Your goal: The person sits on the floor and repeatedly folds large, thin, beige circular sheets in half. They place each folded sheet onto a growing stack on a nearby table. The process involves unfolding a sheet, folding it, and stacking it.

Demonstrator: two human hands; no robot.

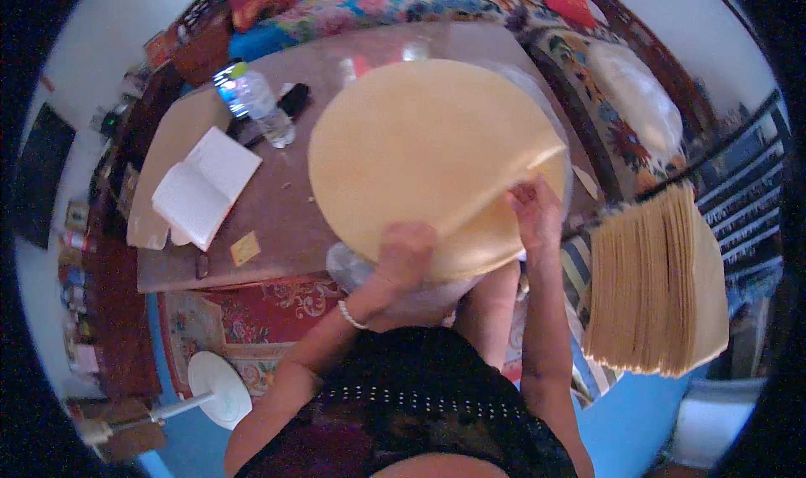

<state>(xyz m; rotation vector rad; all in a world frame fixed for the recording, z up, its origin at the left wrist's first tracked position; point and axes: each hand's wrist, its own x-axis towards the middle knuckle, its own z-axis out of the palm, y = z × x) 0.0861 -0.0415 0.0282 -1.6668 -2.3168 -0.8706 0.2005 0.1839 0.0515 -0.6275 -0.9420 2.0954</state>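
A large round tan sheet (428,132) lies on the table before me, its near right edge raised in a long fold. Below that fold shows another tan layer (478,251). My right hand (535,210) has its fingertips pinched at the raised edge, on the right. At the lower left end of the fold is my left hand (406,248), curled and blurred, touching the sheet; whether its fingers grip the edge is unclear. Clear plastic film (349,267) sticks out beneath the sheets at the near left.
On the brown table (283,207) are an open notebook (208,185), a plastic bottle (258,103), a black object (295,99) and a yellow paper (245,249). A thick stack of folded tan sheets (642,289) stands at my right. A white round-based stand (219,387) is on the floor, left.
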